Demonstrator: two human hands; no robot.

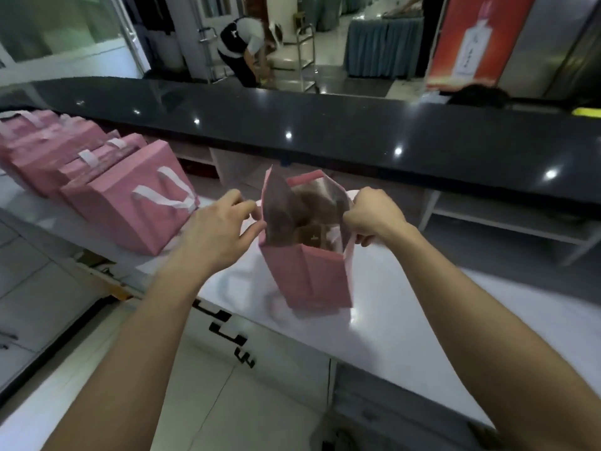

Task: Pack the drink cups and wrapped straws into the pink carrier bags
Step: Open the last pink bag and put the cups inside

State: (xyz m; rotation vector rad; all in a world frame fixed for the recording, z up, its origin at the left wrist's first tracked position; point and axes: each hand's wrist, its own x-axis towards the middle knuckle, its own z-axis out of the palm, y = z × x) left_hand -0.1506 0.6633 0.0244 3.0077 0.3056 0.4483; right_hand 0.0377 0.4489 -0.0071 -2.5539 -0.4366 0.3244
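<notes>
Here I pinch the upright pink paper carrier bag's (pixel 309 275) pale handles with my left hand (pixel 224 229) and right hand (pixel 374 216), spreading its mouth, presumably for loading.

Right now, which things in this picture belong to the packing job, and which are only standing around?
Belongs to the job:
- open pink bag on the white counter
- left hand and right hand, each pinching a side of its rim
- row of pink bags at left

Just around:
- black countertop
- red poster
- metal trolley
</notes>
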